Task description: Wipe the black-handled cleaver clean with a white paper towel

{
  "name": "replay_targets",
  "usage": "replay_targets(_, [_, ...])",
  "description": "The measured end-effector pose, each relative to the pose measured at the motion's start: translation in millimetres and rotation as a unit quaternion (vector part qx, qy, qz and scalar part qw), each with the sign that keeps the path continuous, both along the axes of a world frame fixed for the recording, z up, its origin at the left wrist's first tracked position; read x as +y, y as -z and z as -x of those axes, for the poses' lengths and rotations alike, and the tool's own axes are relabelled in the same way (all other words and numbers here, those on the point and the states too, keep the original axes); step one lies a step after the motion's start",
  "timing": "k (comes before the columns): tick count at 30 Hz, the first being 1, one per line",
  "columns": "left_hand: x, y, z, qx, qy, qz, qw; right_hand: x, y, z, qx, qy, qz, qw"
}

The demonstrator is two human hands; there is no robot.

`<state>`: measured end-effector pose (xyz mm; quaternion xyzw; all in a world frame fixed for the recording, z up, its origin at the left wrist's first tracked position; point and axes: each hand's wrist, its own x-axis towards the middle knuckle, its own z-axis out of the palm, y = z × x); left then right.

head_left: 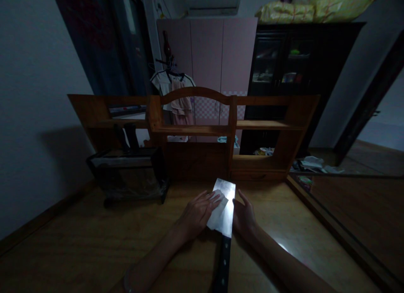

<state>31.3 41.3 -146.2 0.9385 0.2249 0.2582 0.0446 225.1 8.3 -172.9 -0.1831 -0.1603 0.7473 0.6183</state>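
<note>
Far L, blk. stand point(128, 177) on the tabletop point(104, 246): boxy, glossy, approx. rectangular; contents behind its front panel too dim to ID; dark handles point(131, 135) project from top, lower parts hidden. Behind, wooden shelf unit point(194, 130), visible grain, arched top rail, spans the back of the table and partly blocks view of hanging clothes point(181, 97) and pink cabinet point(206, 57). Ctr.-L, pale wristband point(127, 282) on L forearm, partly cut off by bottom edge. L hand point(200, 211): fingers extended, laid over a thin white wipe point(222, 199), crumpled, against blade face; thumb not distinguishable, so cannot tell if wipe is gripped. Ctr., cleaver point(222, 225) between both hands, above tabletop: broad, approx. rect. metal blade, bright glare nr. R edge, blk. riveted handle toward wearer, butt end cut off by frame. R hand point(245, 215) at blade's R edge: thumb raised, other fingers largely hidden by blade; cannot tell if clasped on it or loose. Far R, dark glass-fronted cabinet point(309, 57), contents indistinct; yellow bags point(315, 8) on top, room v. dim.
</note>
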Motion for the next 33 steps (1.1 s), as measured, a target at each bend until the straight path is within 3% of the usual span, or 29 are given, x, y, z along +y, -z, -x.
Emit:
replay_targets(7, [11,11.8,4,-0.057,-0.082,-0.014,0.995,-2,-5.2,1,0.001,-0.001,0.019,1.000])
replay_targets(10, [17,9.4,5,-0.093,-0.100,-0.008,0.991,-2,-3.4,1,0.005,-0.004,0.003,1.000])
replay_targets(12, [15,3.4,3,-0.088,-0.085,0.012,0.992,0,-0.8,0,0.006,-0.009,-0.008,1.000])
replay_targets(17, [-5,-5.2,-17,0.037,0.032,0.087,0.995,5,5.7,-1,0.033,-0.013,0.001,0.999])
replay_targets(21, [-11,1.6,-34,0.065,0.035,0.084,0.994,8,7.3,-1,0.046,-0.019,-0.002,0.999])
replay_targets(28, [21,12.7,-44,0.041,-0.014,0.049,0.998,7,4.0,0,0.041,-0.020,-0.024,0.999])
replay_targets(33, [49,28.9,-42,0.027,-0.061,0.048,0.997,5,5.2,0,0.036,-0.029,-0.032,0.998])
